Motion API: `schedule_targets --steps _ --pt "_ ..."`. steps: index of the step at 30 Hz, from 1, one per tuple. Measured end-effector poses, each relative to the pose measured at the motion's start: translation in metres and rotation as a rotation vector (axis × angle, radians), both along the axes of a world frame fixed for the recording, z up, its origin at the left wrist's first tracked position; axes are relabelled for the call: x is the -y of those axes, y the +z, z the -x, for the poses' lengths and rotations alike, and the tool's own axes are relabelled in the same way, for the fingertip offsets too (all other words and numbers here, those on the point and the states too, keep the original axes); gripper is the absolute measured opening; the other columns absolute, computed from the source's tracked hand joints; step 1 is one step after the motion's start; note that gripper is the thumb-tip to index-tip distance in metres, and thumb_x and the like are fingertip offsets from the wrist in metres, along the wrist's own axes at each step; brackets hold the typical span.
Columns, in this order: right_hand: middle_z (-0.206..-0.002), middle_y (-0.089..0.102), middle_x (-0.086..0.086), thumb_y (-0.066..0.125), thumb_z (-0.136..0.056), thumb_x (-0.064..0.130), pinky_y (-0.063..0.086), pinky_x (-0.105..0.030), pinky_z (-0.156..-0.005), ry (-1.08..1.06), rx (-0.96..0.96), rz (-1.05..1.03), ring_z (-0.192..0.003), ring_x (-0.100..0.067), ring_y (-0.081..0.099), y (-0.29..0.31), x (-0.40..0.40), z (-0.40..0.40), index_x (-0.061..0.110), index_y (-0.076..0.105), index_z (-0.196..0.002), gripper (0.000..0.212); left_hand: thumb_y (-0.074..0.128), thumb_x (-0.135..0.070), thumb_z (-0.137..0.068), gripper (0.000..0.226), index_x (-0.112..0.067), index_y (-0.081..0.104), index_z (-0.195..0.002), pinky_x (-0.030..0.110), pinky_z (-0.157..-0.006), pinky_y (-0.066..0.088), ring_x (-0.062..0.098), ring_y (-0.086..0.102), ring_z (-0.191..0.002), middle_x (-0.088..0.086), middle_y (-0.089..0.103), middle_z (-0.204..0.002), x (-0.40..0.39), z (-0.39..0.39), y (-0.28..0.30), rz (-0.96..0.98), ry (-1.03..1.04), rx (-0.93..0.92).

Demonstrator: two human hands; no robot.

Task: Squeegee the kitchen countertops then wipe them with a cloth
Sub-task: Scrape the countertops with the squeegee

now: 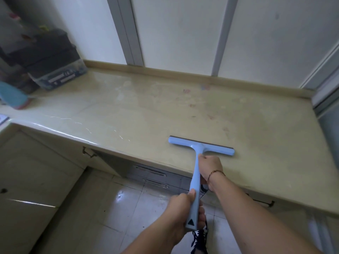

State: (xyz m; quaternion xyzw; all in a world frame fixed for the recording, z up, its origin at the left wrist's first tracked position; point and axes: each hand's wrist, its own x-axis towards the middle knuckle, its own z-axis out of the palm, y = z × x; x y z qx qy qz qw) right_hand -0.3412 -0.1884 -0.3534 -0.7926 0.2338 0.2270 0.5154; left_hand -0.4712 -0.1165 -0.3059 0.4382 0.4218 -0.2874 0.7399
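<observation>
A light blue squeegee (197, 151) lies with its dark rubber blade flat on the beige countertop (128, 110), near the front edge. My right hand (211, 166) grips the handle just below the head. Lower down, my left hand (183, 209) grips the end of the handle, over the floor. A black-and-white patterned cloth (200, 237) hangs below my left hand; which hand holds it I cannot tell. The countertop shows wet streaks at the left and faint reddish stains toward the back right.
A stack of dark and clear storage boxes (53, 61) stands at the counter's back left corner, with a teal object (13, 97) in front of it. White cabinet doors (183, 33) rise behind the counter. Drawers (152, 176) sit beneath it, over a wet tiled floor (128, 202).
</observation>
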Motion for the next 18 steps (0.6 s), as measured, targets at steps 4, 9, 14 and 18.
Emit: schedule_targets --steps 4,9,14,18 --pt "-0.080 0.068 -0.017 0.048 -0.087 0.031 0.059 -0.052 -0.074 0.009 -0.002 -0.008 -0.074 -0.035 0.068 0.001 0.005 0.007 0.006 0.063 -0.072 0.032 0.042 -0.032 -0.101 0.036 0.002 0.052 -0.093 0.026 -0.047 0.044 0.022 0.052 -0.047 0.012 0.051 -0.065 0.006 0.007 0.007 0.010 0.007 0.001" --pt "-0.075 0.069 -0.020 0.052 -0.088 0.031 0.058 -0.040 -0.063 0.027 0.026 -0.037 -0.069 -0.032 0.067 0.006 0.012 0.015 0.007 0.058 -0.064 0.034 0.042 -0.030 -0.102 0.037 0.003 0.052 -0.091 0.026 -0.046 0.044 0.023 0.052 -0.047 0.013 0.054 -0.061 0.010 0.012 0.008 0.012 -0.033 0.036" --pt "-0.064 0.059 -0.015 0.052 -0.095 0.020 0.051 -0.029 -0.043 0.032 0.081 -0.183 -0.049 -0.025 0.062 0.029 -0.004 -0.010 0.006 0.057 -0.070 0.029 0.041 -0.033 -0.102 0.034 -0.004 0.053 -0.089 0.022 -0.046 0.040 0.016 0.049 -0.047 0.007 0.053 -0.065 -0.004 -0.010 0.019 0.009 -0.023 0.085" --pt "-0.084 0.068 -0.020 0.052 -0.087 0.022 0.055 -0.037 -0.048 -0.008 0.095 -0.200 -0.066 -0.032 0.068 0.028 -0.032 -0.045 0.006 0.061 -0.077 0.021 0.040 -0.035 -0.102 0.038 -0.005 0.053 -0.084 0.020 -0.044 0.037 0.015 0.043 -0.047 0.005 0.050 -0.062 -0.032 -0.042 0.019 0.001 0.039 0.087"
